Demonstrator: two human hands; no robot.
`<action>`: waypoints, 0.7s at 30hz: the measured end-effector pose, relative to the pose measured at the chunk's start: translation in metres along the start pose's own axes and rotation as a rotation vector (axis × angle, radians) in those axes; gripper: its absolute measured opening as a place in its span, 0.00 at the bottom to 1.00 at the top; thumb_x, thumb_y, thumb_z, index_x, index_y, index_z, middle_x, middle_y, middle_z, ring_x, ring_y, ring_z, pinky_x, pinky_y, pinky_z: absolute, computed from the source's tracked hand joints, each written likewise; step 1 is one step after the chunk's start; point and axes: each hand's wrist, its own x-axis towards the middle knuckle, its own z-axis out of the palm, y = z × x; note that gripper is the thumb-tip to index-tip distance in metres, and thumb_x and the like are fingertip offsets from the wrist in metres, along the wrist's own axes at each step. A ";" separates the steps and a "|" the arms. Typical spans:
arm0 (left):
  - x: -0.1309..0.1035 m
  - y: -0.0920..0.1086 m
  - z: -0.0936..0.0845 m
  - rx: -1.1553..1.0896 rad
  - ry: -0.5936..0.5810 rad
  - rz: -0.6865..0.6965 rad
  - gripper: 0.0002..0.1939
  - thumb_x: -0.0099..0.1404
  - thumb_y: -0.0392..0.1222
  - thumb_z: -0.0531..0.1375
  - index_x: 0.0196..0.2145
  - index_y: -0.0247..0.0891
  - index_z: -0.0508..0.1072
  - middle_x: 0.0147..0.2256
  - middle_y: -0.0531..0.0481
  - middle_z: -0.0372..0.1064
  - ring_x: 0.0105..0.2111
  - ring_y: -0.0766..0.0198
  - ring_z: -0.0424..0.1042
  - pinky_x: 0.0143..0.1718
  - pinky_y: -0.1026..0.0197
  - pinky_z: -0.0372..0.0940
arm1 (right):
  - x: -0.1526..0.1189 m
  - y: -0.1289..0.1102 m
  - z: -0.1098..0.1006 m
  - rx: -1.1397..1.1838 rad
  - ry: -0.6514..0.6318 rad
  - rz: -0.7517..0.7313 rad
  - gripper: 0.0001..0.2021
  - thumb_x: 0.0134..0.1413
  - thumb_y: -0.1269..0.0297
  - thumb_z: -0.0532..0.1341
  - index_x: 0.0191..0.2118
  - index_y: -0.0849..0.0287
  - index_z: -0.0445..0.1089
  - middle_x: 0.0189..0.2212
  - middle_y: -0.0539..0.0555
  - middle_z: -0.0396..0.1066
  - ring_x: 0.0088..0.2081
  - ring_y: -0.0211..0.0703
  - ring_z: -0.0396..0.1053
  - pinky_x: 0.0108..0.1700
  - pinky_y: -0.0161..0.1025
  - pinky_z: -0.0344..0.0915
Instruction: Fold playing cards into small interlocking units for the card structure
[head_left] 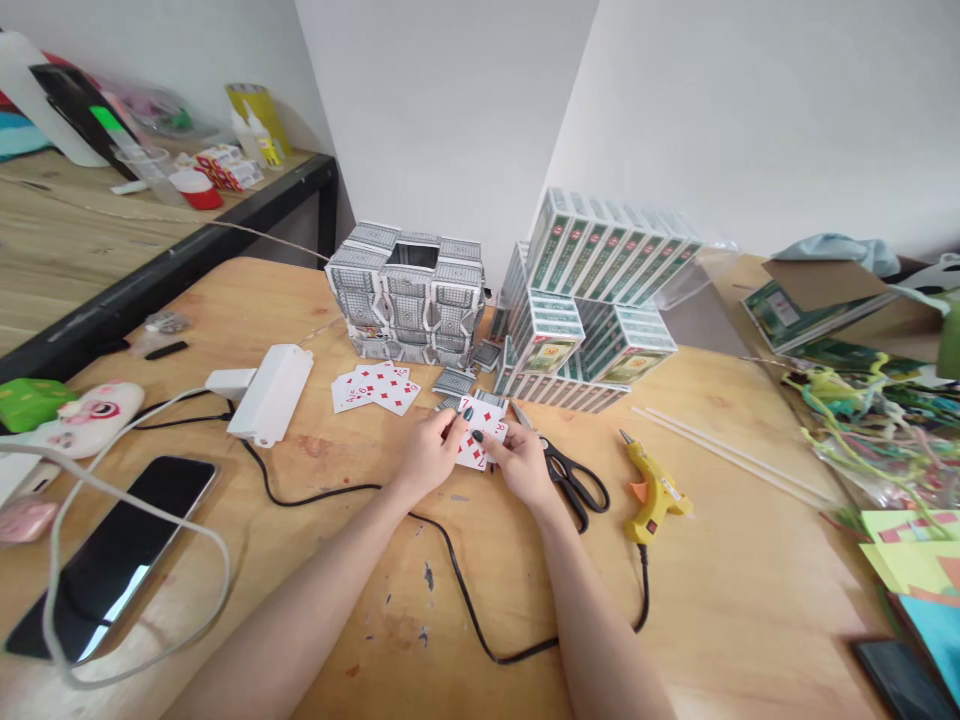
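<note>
Between my two hands are playing cards (470, 452), red diamonds with a seven on top. My left hand (436, 445) pinches the left edge, thumb on the face. My right hand (523, 462) grips the right side the same way. Just left of them, several diamond cards (384, 386) lie fanned face up on the table. Behind my hands, small stacks of grey-backed cards (454, 381) lie face down. Beyond stands a box-like structure built of folded cards (409, 310), with a square opening in its top. Black-handled scissors (574, 480) lie beside my right hand, blades partly hidden by it.
Green-and-white card boxes (592, 300) are stacked at the back right. A yellow glue gun (651, 490) lies right of the scissors, its black cord crossing the table. Clear glue sticks (731, 455) lie beyond. At left are a white power strip (274, 392) and a phone (120, 555).
</note>
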 end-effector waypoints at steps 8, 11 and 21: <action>-0.002 -0.002 0.001 0.089 0.043 0.011 0.19 0.63 0.45 0.48 0.17 0.38 0.51 0.15 0.57 0.49 0.16 0.72 0.50 0.19 0.65 0.46 | -0.002 0.001 0.001 -0.066 -0.036 -0.005 0.14 0.45 0.52 0.62 0.26 0.60 0.67 0.18 0.49 0.68 0.17 0.35 0.61 0.18 0.33 0.59; -0.001 -0.003 0.000 0.081 0.041 0.016 0.19 0.63 0.45 0.47 0.17 0.37 0.51 0.15 0.57 0.49 0.17 0.72 0.51 0.20 0.65 0.47 | -0.002 -0.002 0.002 -0.056 -0.041 0.005 0.15 0.44 0.52 0.63 0.25 0.60 0.66 0.17 0.49 0.67 0.17 0.35 0.61 0.18 0.33 0.58; 0.002 0.003 -0.001 -0.041 0.027 -0.044 0.19 0.63 0.48 0.47 0.18 0.38 0.52 0.16 0.57 0.50 0.19 0.70 0.51 0.20 0.66 0.48 | -0.002 -0.006 0.006 -0.042 0.029 0.009 0.17 0.46 0.47 0.60 0.25 0.58 0.65 0.15 0.47 0.65 0.15 0.34 0.59 0.16 0.33 0.56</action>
